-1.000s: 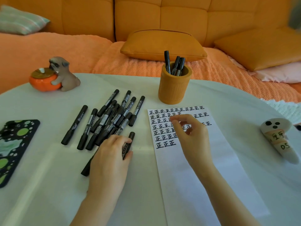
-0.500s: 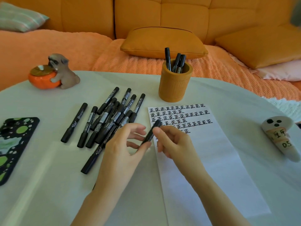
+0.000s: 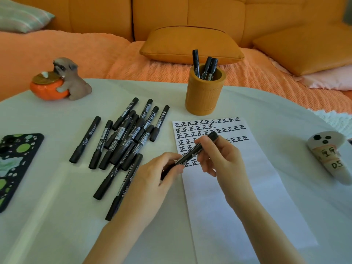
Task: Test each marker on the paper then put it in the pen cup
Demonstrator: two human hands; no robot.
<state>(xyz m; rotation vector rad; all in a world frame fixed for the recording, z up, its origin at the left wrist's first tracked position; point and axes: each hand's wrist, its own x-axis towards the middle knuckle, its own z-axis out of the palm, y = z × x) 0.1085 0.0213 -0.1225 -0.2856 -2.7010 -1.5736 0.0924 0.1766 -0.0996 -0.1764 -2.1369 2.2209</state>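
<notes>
The marker hung slanted over the paper, its long axis running near-left to far-right. The left hand pinched its near end with curled fingers. The right hand gripped its far half, and the cap was seemingly on.

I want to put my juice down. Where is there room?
Bare white table lies between the green-spotted black phone case and the left forearm, and between the orange cylindrical pen cup and the white ghost toy. The black marker pile beside the written paper sheet is crowded.
</notes>
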